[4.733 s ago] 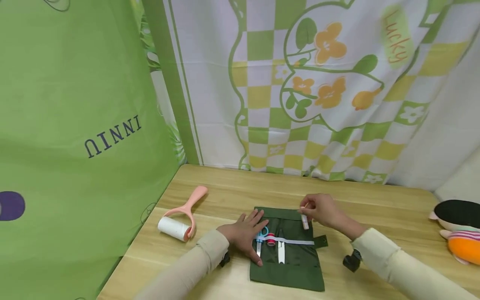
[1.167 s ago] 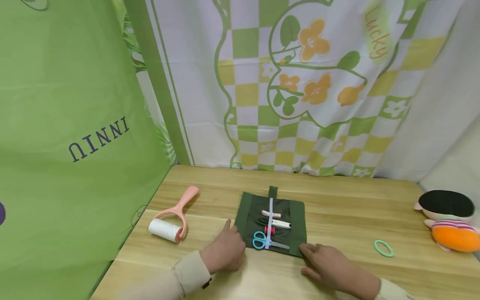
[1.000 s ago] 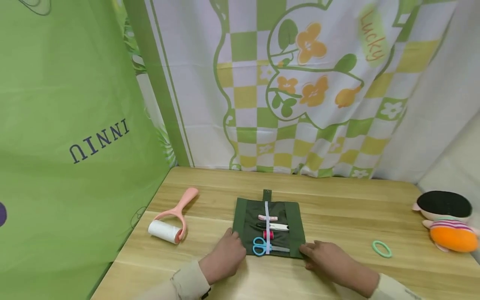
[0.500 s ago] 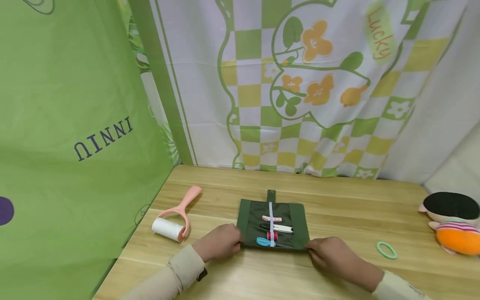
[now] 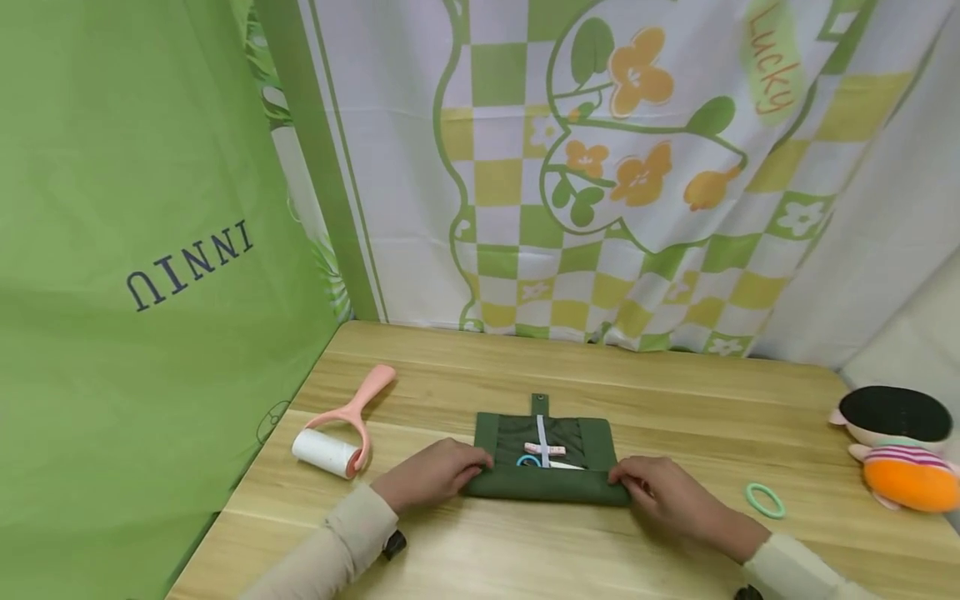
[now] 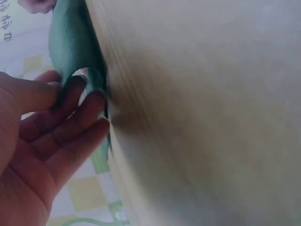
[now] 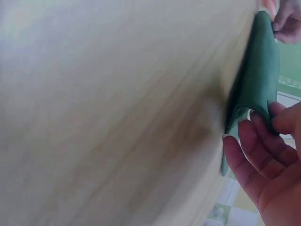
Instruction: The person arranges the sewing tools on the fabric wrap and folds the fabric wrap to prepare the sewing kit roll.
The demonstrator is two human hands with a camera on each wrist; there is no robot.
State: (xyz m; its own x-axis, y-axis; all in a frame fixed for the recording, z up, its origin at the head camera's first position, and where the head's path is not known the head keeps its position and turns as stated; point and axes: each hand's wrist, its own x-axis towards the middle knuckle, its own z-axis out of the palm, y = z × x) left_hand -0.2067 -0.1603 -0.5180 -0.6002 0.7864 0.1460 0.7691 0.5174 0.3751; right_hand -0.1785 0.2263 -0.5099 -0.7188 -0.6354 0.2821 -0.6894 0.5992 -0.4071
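Observation:
A dark green fabric tool roll (image 5: 547, 485) lies on the table, its near part folded over toward the far side. Left hand (image 5: 438, 473) and right hand (image 5: 663, 493) pinch the two ends of that fold between thumb and fingers. Under a white elastic band (image 5: 542, 433) sit a small pink-and-white item (image 5: 544, 449) and, partly covered by the fold, a blue scissors handle loop (image 5: 528, 460) and a white tip (image 5: 566, 465). The red spool is hidden. In both wrist views the green fabric (image 6: 73, 42) curves over, with a gap inside the fold.
At the left lies a lint roller (image 5: 330, 450) with a pink handle. A mint-green ring (image 5: 765, 501) and an orange-and-black plush toy (image 5: 911, 471) are to the right. The tool roll's snap tab (image 5: 540, 404) points toward the curtain (image 5: 510, 283) behind the table.
Since the oldest frame, the tool roll has been turned and the pink-and-white item placed under its band. Both hands have since lifted the near edge and folded it away over the scissors and spool.

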